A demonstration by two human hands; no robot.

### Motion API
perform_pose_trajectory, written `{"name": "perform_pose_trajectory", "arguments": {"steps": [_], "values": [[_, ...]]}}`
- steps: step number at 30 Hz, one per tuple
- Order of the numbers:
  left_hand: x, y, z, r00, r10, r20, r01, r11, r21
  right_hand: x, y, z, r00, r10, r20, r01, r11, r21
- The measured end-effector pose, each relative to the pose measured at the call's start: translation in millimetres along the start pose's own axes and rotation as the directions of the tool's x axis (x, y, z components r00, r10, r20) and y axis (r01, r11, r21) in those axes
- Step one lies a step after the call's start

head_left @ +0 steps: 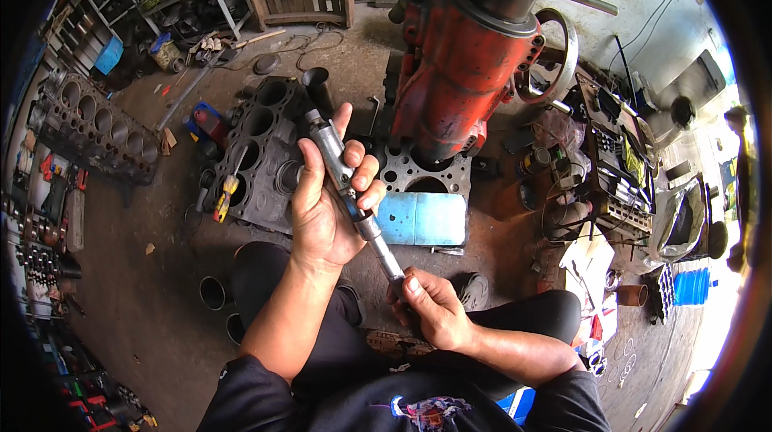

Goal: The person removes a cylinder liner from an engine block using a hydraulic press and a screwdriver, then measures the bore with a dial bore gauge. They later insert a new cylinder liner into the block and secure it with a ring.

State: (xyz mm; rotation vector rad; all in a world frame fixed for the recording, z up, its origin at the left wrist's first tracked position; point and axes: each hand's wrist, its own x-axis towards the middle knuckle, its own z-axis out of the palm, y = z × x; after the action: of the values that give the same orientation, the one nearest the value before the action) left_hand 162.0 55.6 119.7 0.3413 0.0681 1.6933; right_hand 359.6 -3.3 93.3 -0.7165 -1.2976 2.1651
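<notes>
A stepped, silver metal rod tool [334, 154] lies diagonally across my hands, with its thicker end up and to the left. My left hand [320, 227] is palm up beneath the upper part, its fingers curled around the body and the thumb along the side. At the lower end, my right hand [434, 307] grips the thinner part between thumb and fingers. That lower tip is hidden in the hand. Beyond my left hand stands a grey engine block [261, 203] with open cylinder bores. A yellow-handled screwdriver [228, 191] rests on it.
A large red boring machine [462, 70] with a handwheel [567, 58] stands over another engine block [458, 178]. A light-blue flat pad [422, 219] covers part of that block. Metal sleeves [212, 293] stand on the floor at left. A cluttered bench [615, 158] is at right.
</notes>
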Motion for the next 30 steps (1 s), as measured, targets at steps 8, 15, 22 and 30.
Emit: {"name": "perform_pose_trajectory", "arguments": {"steps": [8, 15, 22, 30], "values": [[0, 1, 4, 1.0, 0.011, -0.013, -0.011, 1.0, 0.014, 1, 2, -2, 1.0, 0.002, -0.02, -0.002, 1.0, -0.006], [-2, 10, 5, 0.975, 0.072, -0.212, 0.006, 0.938, 0.346, 17, -10, -13, 0.984, -0.144, -0.101, 0.058, 0.808, -0.586], [-3, -20, 12, 0.991, -0.005, -0.133, 0.053, 0.932, 0.36, 39, -20, -13, 0.905, -0.42, -0.062, 0.286, 0.712, -0.641], [-5, -49, 5, 0.983, -0.131, -0.13, 0.183, 0.789, 0.587, -41, -57, -56, 0.695, -0.405, -0.595, 0.457, 0.887, -0.071]]}}
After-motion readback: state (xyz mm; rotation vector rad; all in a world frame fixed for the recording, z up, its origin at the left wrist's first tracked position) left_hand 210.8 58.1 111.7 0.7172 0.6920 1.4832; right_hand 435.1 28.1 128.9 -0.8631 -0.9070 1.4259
